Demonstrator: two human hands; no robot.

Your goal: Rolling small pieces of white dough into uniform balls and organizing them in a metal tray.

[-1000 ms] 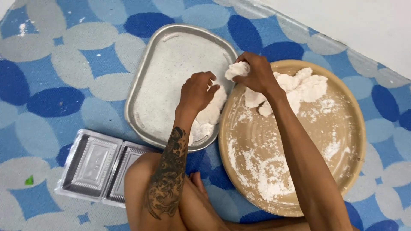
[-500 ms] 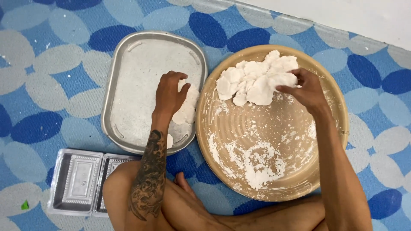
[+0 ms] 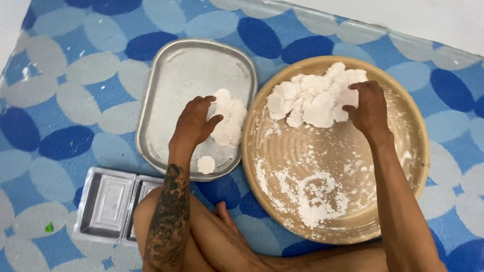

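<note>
I sit cross-legged on a blue patterned mat. My left hand (image 3: 195, 122) rests over a metal tray (image 3: 166, 75) dusted with flour, its fingers touching a small stack of flat white dough discs (image 3: 229, 123). One more disc (image 3: 205, 164) lies alone near the tray's front edge. My right hand (image 3: 369, 107) reaches into a round tan basin (image 3: 403, 191) and pinches a white dough piece at the right end of a pile of dough pieces (image 3: 307, 98). Loose flour (image 3: 315, 196) covers the basin's bottom.
A clear plastic hinged container (image 3: 108, 204) lies open at the lower left beside my knee (image 3: 151, 211). A white floor strip (image 3: 428, 15) runs along the mat's far edge. A small green scrap (image 3: 49, 227) lies on the mat.
My right hand moved from the basin's left rim across to the right end of the dough pile. My left hand stayed on the discs in the tray. The view shifted.
</note>
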